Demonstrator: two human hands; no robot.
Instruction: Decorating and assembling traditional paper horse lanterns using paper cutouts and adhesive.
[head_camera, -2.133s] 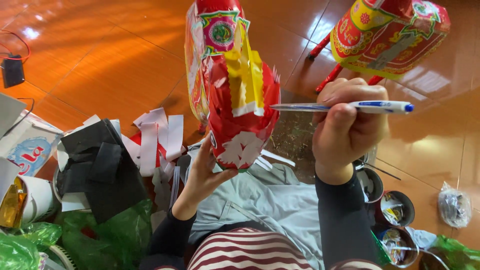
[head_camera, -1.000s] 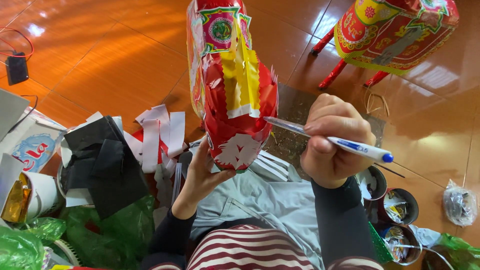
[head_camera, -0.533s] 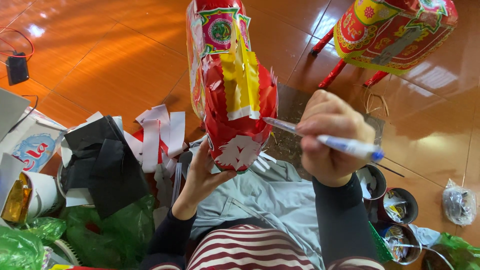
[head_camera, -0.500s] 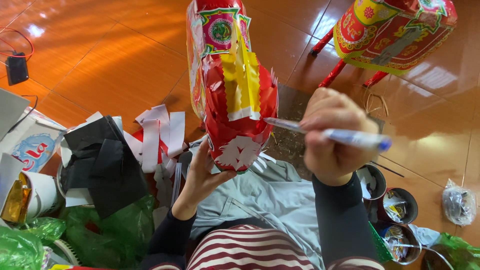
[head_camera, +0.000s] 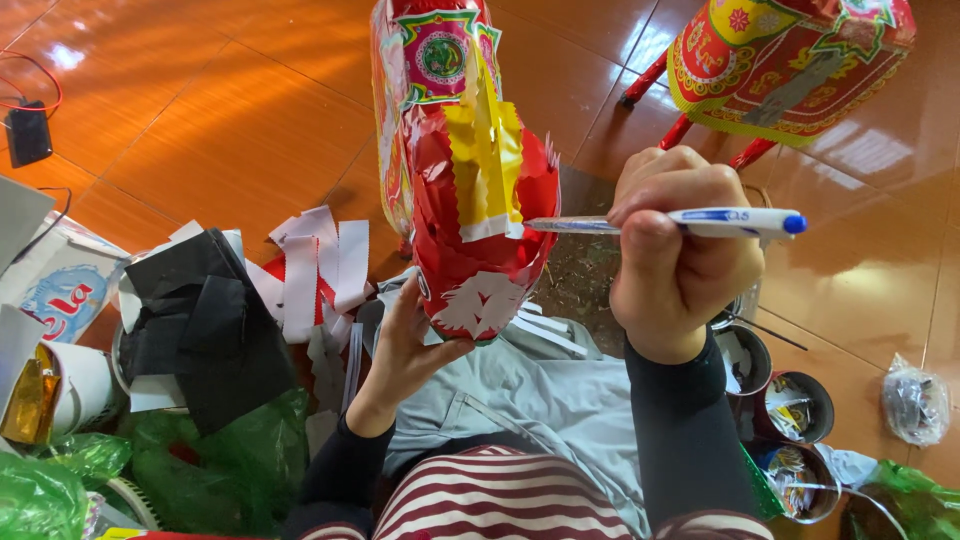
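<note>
A red paper animal figure with yellow fringe and a green-and-pink collar stands upright in front of me. My left hand grips it from below, at its white-toothed lower end. My right hand holds a white pen with a blue cap, lying level, its tip touching the figure's right side near the yellow strip.
A second red-and-yellow paper figure on red legs stands at the back right. Black paper sheets and white and red paper strips lie at left, with green plastic bags. Small pots sit at right on the orange tiled floor.
My right hand has raised the pen from a downward slant to level, with its tip still at the figure's side. The left hand and figure have stayed put.
</note>
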